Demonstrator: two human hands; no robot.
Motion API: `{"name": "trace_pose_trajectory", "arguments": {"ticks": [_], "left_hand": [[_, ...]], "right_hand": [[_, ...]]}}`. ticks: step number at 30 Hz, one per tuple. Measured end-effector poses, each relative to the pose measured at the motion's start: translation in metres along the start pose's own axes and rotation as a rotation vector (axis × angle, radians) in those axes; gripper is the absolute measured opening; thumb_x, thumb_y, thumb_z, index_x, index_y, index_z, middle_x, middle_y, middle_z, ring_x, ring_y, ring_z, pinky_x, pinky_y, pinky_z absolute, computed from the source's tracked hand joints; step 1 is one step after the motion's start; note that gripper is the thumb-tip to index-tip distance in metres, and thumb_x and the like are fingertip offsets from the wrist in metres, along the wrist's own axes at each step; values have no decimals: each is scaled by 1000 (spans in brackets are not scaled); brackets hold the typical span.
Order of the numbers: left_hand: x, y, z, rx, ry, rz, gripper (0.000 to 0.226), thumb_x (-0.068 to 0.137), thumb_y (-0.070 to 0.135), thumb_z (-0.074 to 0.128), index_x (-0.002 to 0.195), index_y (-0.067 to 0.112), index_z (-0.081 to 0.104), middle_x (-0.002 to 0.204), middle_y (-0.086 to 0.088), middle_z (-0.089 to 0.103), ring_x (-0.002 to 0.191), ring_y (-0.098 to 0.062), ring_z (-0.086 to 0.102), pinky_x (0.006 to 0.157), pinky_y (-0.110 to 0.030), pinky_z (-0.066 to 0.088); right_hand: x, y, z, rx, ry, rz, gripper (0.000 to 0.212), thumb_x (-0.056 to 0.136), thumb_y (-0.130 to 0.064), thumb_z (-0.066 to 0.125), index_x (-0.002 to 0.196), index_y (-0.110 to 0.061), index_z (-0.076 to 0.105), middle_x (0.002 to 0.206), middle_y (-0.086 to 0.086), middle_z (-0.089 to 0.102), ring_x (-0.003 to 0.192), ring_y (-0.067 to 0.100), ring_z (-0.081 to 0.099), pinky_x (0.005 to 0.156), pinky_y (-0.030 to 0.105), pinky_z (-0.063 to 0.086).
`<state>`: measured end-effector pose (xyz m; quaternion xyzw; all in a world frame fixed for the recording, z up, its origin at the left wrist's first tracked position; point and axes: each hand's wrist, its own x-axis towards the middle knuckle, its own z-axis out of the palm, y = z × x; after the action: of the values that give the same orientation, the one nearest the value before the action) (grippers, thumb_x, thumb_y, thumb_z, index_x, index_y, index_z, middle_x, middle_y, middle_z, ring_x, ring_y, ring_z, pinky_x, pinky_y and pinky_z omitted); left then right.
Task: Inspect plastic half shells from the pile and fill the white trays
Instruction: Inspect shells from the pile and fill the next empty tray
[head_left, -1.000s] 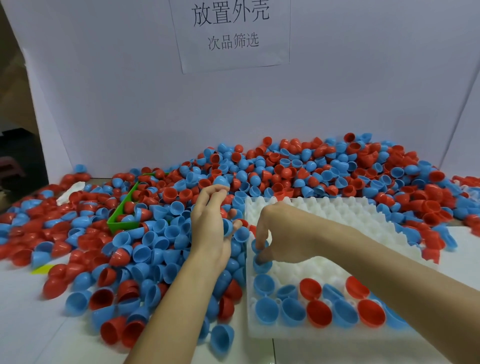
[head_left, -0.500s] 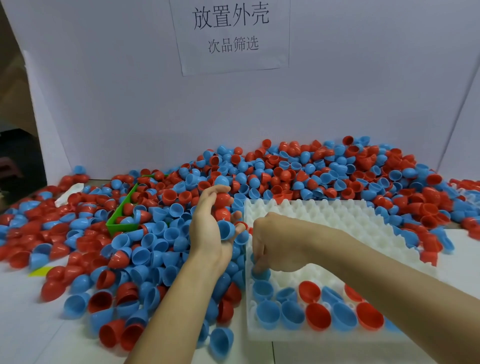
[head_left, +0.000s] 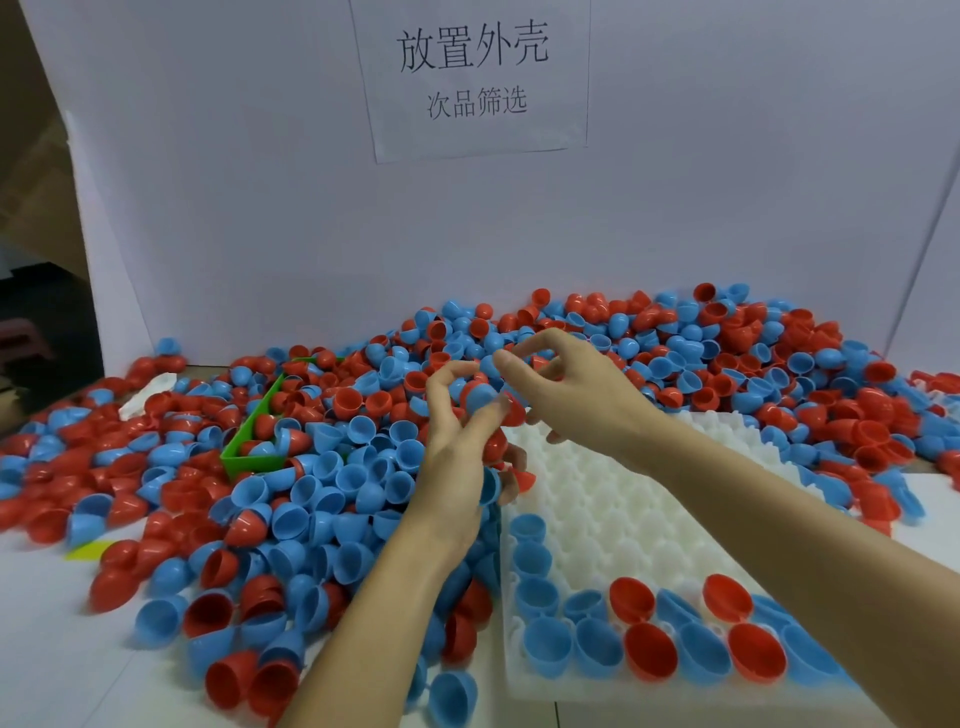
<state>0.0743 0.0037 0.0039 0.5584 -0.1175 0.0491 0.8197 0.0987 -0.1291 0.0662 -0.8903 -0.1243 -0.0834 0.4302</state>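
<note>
left hand (head_left: 457, 431) gripping shells (head_left: 480, 397) (several), right hand (head_left: 566, 384) reaching in

L hand (head_left: 457, 441) curled, R hand (head_left: 576, 395) pinching

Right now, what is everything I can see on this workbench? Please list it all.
Half shells: too many to count, red and blue, piled across the table, left and back.
White tray: one, white, front right; its near rows and left column hold blue and red shells.
Green bin: one, green, half buried in the pile, left.
Paper sign: one, white with black characters, on the back wall.
Yellow scrap: one, on the table, far left.
Left hand: grips several shells.
Right hand: fingers curled at the left hand's shells.
</note>
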Motion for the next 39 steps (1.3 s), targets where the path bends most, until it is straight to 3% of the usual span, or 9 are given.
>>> {"name": "trace_pose_trajectory", "arguments": {"ticks": [4,6,9,13,20,25,28,36,39], "left_hand": [[1,-2,-1,69,-12,-6,34,85,33,68,110,47,51,83,4,71,60,-18,60,43,-23,42],[2,-4,-2,57,25,-4,32,88,27,69,109,45,51,85,2,71,58,-17,60,41,-22,42],[4,-6,-3,47,75,-22,31,94,19,67,112,40,53,90,-6,68,60,-18,59,41,-21,43],[5,-7,-1,18,89,-76,35,92,21,71,117,37,54,91,-7,68,62,-20,61,40,-21,41],[7,-4,-1,-118,157,-140,30,93,20,68,118,32,54,99,-12,68,56,-18,60,38,-25,36],[7,-4,-1,-125,176,-158,32,93,18,67,119,32,53,104,-15,67,56,-17,61,39,-24,37],[6,-3,0,-134,184,-151,32,92,17,67,117,32,54,102,-15,67,55,-15,60,39,-24,37],[5,-5,-2,-2,93,-89,35,93,10,66,113,37,56,91,-9,70,59,-18,59,39,-24,38],[3,-5,-2,72,60,-38,37,90,11,70,109,39,56,96,-13,67,59,-19,58,39,-24,39]], "right_hand": [[3,4,1,58,28,-34,9,96,-32,64,91,-27,70,82,-6,72,68,8,70,58,15,55],[3,8,2,152,56,-18,12,96,-26,66,85,-32,68,83,-8,72,72,8,71,67,19,57],[3,13,2,266,91,11,13,95,-19,67,89,-31,68,90,-5,73,84,10,70,82,30,60],[3,14,3,290,132,18,12,94,-17,68,103,-24,72,101,-3,71,95,10,68,88,33,58],[4,13,0,340,228,-61,22,94,-13,67,97,-34,68,105,-15,65,97,3,64,71,14,50],[4,11,-1,419,238,-58,24,95,-9,65,94,-33,69,101,-20,65,82,-4,70,66,9,53],[2,12,-2,328,193,-67,24,94,-8,65,91,-31,72,104,-15,68,90,3,70,75,15,55],[4,18,3,85,64,0,17,93,-9,66,98,-19,78,88,-16,69,89,1,67,63,6,51],[5,18,2,32,11,60,17,92,-12,63,95,-15,79,96,3,76,88,15,69,75,26,61]]}}
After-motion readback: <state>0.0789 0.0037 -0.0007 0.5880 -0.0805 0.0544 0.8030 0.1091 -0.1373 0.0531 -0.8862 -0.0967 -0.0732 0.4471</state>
